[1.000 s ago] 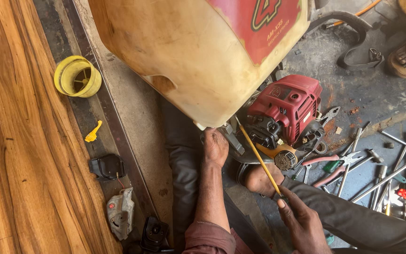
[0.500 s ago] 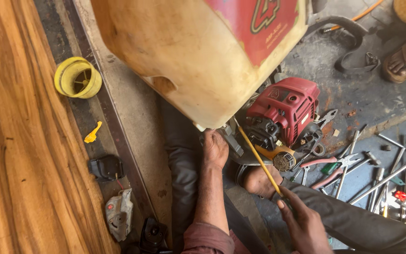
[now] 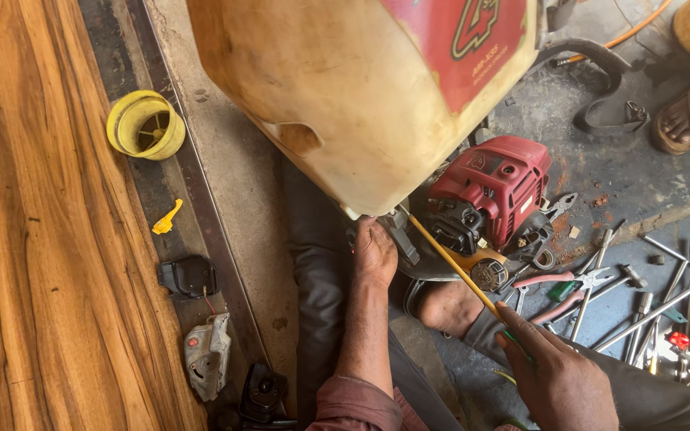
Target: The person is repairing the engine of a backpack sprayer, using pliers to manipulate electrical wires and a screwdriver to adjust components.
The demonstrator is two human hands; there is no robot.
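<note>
A long, thin yellow-shafted screwdriver (image 3: 450,266) is held slanted, its green handle end enclosed in the right grip (image 3: 557,379) and its tip hidden up-left under the tank's lower edge. A large, stained cream plastic tank with a red label (image 3: 361,88) is tilted just above the left grip (image 3: 374,251), which touches its underside.

Cream tank (image 3: 345,96) with red label, red engine (image 3: 489,187), yellow cap (image 3: 145,124), seemingly yellow-shafted screwdriver (image 3: 453,267).

A red rectangular label with a dark, pale-edged figure (image 3: 465,44) sits at one o'clock on the big cream plastic tank (image 3: 345,96). A small embossed badge (image 3: 473,162) marks the red engine cover (image 3: 493,187), centre-right at three o'clock.
</note>
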